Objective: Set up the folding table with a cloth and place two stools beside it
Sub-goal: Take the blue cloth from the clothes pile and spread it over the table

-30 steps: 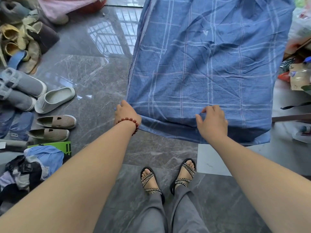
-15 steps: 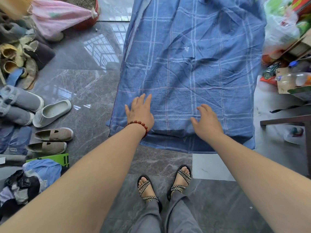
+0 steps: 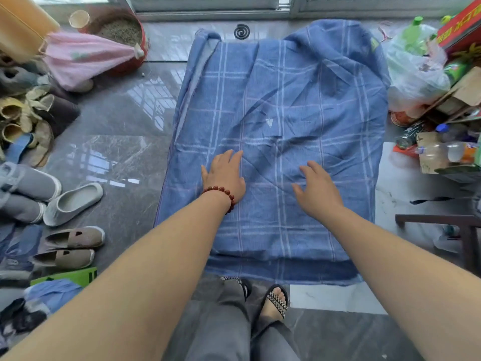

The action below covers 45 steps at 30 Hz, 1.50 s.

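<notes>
Two hands, both off the hem I pinched a second ago. Left hand (image 3: 226,175): flat, palm down, fingers spread on the cloth (image 3: 283,121), near-left of its middle. Right hand (image 3: 316,188): fingers apart, low over or brushing the cloth, near-right; grip on nothing. Cloth: blue check, now draped over the desk, edges hanging down on the near and left sides, creases across the middle and a bunched far-right corner. Judgement: laying done, smoothing in hand. Stools: none placed; dark frame (image 3: 442,220) at right unidentified.
</notes>
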{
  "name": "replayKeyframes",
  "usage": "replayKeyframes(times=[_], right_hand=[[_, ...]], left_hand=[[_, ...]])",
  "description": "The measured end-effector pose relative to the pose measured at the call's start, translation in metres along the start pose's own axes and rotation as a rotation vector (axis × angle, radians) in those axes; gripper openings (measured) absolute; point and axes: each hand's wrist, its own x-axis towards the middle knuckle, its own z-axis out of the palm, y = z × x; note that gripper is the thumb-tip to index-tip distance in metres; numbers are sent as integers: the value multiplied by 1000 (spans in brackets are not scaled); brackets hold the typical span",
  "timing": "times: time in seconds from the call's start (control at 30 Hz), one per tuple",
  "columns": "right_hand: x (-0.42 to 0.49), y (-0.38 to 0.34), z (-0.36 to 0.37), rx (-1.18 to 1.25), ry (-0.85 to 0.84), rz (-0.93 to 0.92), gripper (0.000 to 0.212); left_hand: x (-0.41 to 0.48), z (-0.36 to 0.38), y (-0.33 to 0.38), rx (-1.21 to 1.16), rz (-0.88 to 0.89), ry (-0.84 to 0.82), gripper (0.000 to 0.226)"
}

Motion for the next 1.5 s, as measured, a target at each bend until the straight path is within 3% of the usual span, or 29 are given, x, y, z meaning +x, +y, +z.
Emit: replayKeyframes(times=[0.43,0.7,0.87,1.13,1.27,1.4,1.5], right_hand=[[123,-45,-43,-9,59,59,52],[208,-47,-73,-136,161,75,59],[238,-38,-71,-186,109,57,66],[246,-49,-58,-160,125,56,63],[252,-63,-65,-104,220,109,51],[257,-65,-69,-37,233,129,18],[255,-64,-68,-45,218,136,11]], left_hand=[[128,-56,-8,98,91,29,56],[196,-66,-12,189,-54,-21,54],[216,-72,-36,58,-259,-118,62],[223,-71,-44,37,-224,-6,62],[231,-79,-49,-182,-286,270,49],[237,-82,-53,-195,-254,252,53],[235,-83,-59,-182,-249,251,60]])
